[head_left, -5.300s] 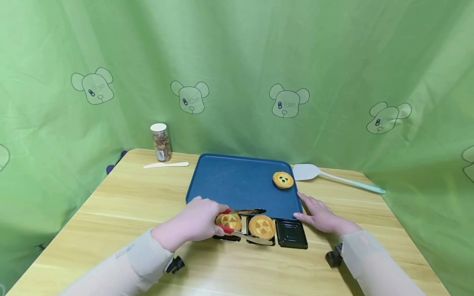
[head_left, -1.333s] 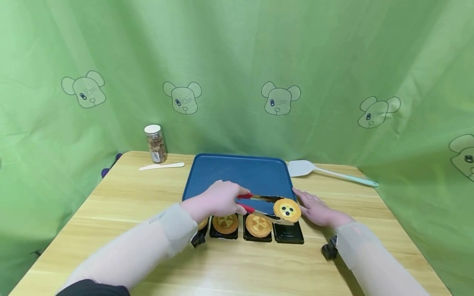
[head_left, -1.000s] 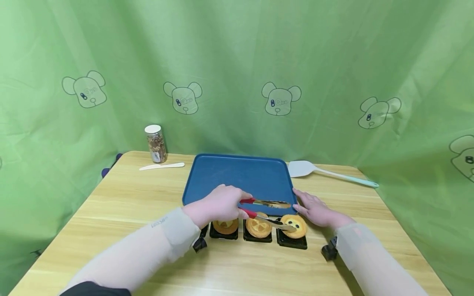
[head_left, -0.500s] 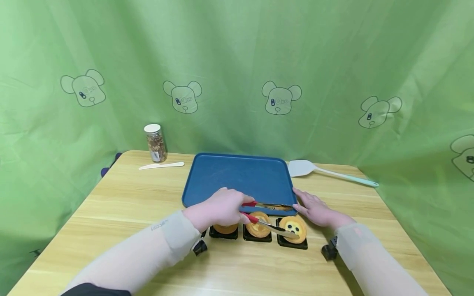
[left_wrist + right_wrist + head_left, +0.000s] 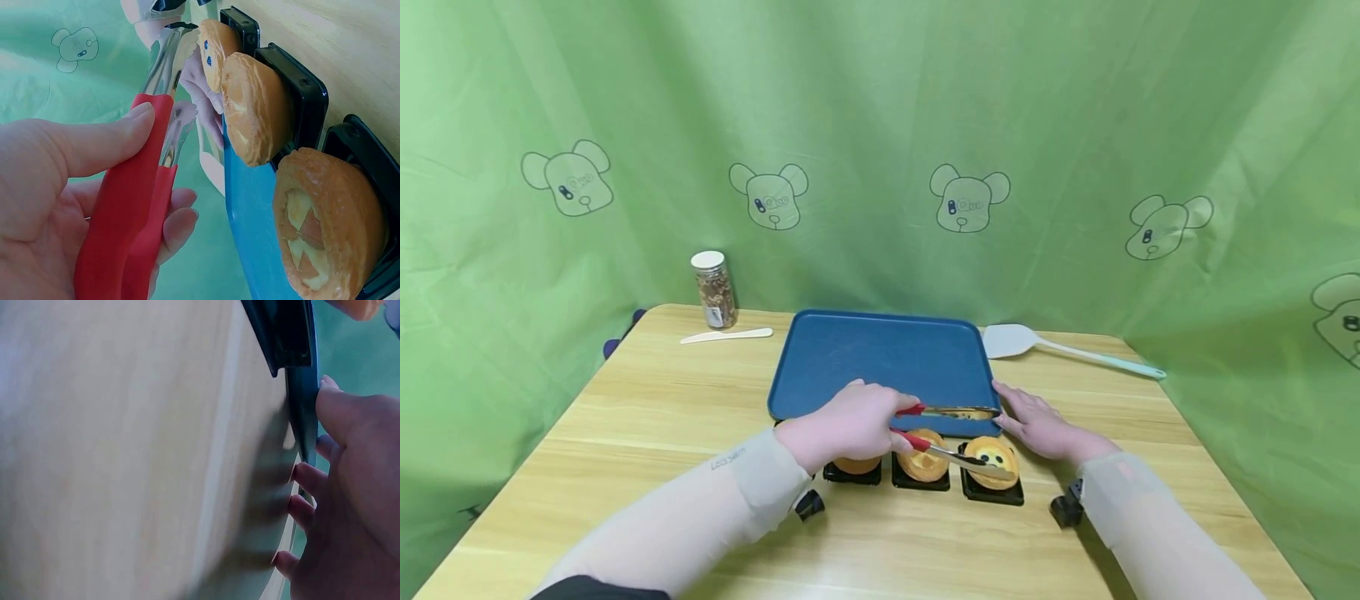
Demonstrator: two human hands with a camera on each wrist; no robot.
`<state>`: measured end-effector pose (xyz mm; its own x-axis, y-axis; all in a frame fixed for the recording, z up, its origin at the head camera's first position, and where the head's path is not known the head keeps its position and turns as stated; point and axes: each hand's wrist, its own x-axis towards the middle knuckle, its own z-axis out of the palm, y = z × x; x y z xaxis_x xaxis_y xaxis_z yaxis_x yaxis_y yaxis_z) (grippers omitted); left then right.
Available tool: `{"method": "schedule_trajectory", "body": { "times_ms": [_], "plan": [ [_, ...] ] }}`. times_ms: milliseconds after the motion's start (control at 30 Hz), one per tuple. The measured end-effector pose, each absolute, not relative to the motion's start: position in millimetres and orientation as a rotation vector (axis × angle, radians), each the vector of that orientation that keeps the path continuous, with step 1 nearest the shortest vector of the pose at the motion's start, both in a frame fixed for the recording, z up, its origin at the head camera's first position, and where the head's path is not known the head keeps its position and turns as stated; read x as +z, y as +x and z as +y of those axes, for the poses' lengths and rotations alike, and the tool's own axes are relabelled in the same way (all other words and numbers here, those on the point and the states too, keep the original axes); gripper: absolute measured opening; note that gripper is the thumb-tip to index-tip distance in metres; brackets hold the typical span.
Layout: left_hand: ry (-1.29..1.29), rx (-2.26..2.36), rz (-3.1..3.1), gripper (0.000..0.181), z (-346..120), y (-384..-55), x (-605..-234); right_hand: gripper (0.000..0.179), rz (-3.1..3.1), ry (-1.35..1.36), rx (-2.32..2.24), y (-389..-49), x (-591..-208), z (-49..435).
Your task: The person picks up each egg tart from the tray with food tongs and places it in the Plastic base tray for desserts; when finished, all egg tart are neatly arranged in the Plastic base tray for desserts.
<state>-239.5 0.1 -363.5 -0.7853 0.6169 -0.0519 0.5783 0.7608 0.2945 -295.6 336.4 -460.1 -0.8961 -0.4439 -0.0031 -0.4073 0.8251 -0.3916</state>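
Note:
My left hand [image 5: 857, 423] grips red-handled metal tongs [image 5: 125, 206], thumb on one handle and fingers round the other. In the head view the tongs' arms are spread apart. The nearer one passes over a tart with dark berries [image 5: 1002, 450], which sits in the rightmost black plastic tray [image 5: 996, 497]. Left of it, a tart with a wedge-patterned top [image 5: 917, 472] sits in another black tray [image 5: 309, 94]. A further patterned tart [image 5: 331, 219] is partly hidden by my left hand in the head view. My right hand [image 5: 1041, 425] rests with extended fingers against the blue tray's [image 5: 887, 350] right edge.
A white spatula with a pale green handle [image 5: 1011, 340] lies right of the blue tray. At the back left stand a white-lidded jar [image 5: 715, 292] and, before it, a white plastic knife [image 5: 726, 335]. Green curtain surrounds the wooden table [image 5: 880, 550].
The berry tart went from the blue tray, carried in the tongs, into the rightmost black tray, where the tongs let it go. Lately the tongs have shifted slightly; my right hand stays at the tray edge.

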Motion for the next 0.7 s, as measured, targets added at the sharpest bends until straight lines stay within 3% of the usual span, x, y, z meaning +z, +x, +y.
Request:
{"method": "schedule_trajectory", "body": {
  "times_ms": [467, 700],
  "plan": [
    [0.991, 0.444, 2.846, 0.066, -10, -239, -360, 0.067, 2.925, -0.694, -0.577, -300, -465, 338],
    [0.882, 0.544, 2.91, 0.07, -30, -248, -362, 0.065, 2.947, -0.7, -0.584, -300, -466, 337]
  ]
}}
